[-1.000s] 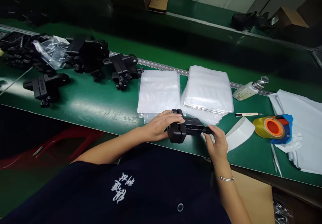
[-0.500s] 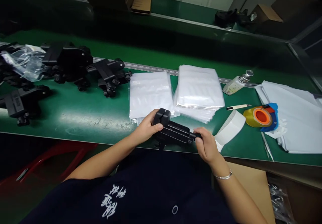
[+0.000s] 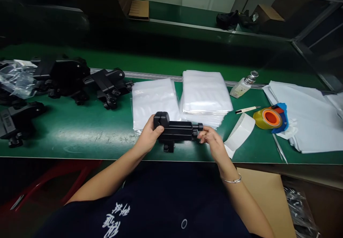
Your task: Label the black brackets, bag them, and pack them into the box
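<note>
My left hand is closed round the rounded, padded-looking end of a black clamp-like holder, thumb on top. The holder lies level above the table's front edge, with a small knobbed foot below its body. At its other end a thin rod with a knob sticks out to the right. My right hand is at this knob, one fingertip touching its end and the other fingers loosely bent and apart. Behind the holder lie two stacks of clear plastic bags, a left stack and a right stack.
Several similar black holders stand on the left of the green table. To the right are a pump bottle, a pen, a tape roll, a curled white strip, tweezers and white sheets.
The holder has turned level and its foot now shows below. My right fingers have loosened from the knob. The camera view has shifted slightly.
</note>
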`<state>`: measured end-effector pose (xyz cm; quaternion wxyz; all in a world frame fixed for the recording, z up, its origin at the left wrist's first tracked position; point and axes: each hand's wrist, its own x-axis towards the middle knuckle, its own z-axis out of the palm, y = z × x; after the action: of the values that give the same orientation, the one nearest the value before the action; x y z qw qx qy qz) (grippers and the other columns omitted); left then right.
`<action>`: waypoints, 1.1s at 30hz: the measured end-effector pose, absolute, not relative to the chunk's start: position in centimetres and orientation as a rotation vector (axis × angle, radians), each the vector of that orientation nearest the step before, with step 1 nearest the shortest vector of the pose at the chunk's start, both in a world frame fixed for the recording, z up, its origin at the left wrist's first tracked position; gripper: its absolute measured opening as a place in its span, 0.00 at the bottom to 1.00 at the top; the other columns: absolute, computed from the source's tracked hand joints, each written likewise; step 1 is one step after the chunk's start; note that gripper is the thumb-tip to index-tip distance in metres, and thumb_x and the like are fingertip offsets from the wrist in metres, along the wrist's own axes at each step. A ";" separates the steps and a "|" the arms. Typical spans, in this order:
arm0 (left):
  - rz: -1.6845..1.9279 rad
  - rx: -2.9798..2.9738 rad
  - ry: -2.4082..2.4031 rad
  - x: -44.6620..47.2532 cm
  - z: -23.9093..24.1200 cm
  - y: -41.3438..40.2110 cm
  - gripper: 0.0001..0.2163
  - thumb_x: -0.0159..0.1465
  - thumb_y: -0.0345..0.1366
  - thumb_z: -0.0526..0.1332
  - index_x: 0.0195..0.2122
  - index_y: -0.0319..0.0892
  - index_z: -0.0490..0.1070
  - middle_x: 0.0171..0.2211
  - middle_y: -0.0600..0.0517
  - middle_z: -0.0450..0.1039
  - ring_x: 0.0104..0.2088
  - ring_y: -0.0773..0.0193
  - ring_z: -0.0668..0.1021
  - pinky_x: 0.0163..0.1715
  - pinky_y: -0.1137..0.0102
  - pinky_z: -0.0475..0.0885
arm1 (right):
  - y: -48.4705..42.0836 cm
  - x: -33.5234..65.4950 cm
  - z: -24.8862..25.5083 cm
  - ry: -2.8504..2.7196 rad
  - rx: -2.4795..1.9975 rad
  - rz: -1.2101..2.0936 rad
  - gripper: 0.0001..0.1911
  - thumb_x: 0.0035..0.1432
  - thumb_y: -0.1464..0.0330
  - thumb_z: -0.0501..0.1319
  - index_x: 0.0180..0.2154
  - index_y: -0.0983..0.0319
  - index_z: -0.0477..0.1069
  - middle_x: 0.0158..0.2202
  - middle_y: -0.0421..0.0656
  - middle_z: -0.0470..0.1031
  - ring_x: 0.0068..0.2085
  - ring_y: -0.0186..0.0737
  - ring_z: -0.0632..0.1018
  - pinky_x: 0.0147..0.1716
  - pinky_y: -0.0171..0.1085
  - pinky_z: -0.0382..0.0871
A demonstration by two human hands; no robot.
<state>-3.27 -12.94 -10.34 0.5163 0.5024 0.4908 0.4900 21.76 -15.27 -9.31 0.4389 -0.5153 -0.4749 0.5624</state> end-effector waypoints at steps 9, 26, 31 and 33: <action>1.164 1.088 1.101 -1.7 -9.6 -12.3 0.29 0.62 0.63 0.55 0.48 0.41 0.67 0.44 0.48 0.72 0.47 0.57 0.73 0.48 0.65 0.67 | -14.4 20.8 -10.3 -1.098 -1.310 1.319 0.20 0.53 0.50 0.65 0.38 0.59 0.71 0.34 0.41 0.75 0.32 0.37 0.74 0.33 0.38 0.73; 1.194 1.136 1.120 -1.1 -9.3 -11.9 0.29 0.61 0.62 0.55 0.49 0.40 0.67 0.43 0.46 0.73 0.43 0.55 0.75 0.42 0.65 0.69 | -13.9 20.4 -11.5 -1.212 -1.403 1.043 0.23 0.55 0.45 0.60 0.34 0.59 0.72 0.29 0.43 0.73 0.33 0.41 0.73 0.35 0.40 0.69; 1.238 1.201 1.085 -1.0 -9.3 -11.8 0.30 0.60 0.62 0.58 0.51 0.41 0.65 0.46 0.46 0.72 0.47 0.54 0.74 0.46 0.64 0.68 | -13.9 20.4 -11.8 -1.115 -1.379 1.027 0.20 0.56 0.50 0.62 0.28 0.60 0.69 0.26 0.39 0.70 0.30 0.38 0.71 0.34 0.37 0.66; 1.239 1.204 1.076 -0.9 -9.3 -11.8 0.30 0.60 0.62 0.57 0.51 0.41 0.65 0.46 0.45 0.72 0.47 0.54 0.74 0.46 0.64 0.68 | -13.8 20.4 -12.1 -1.131 -1.400 1.000 0.22 0.59 0.49 0.58 0.26 0.59 0.67 0.25 0.39 0.68 0.30 0.38 0.70 0.33 0.37 0.65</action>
<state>-0.94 -11.76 -9.26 0.5255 0.5032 0.4499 0.5179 20.37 -13.76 -12.07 0.5153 -0.5827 -0.4706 0.4164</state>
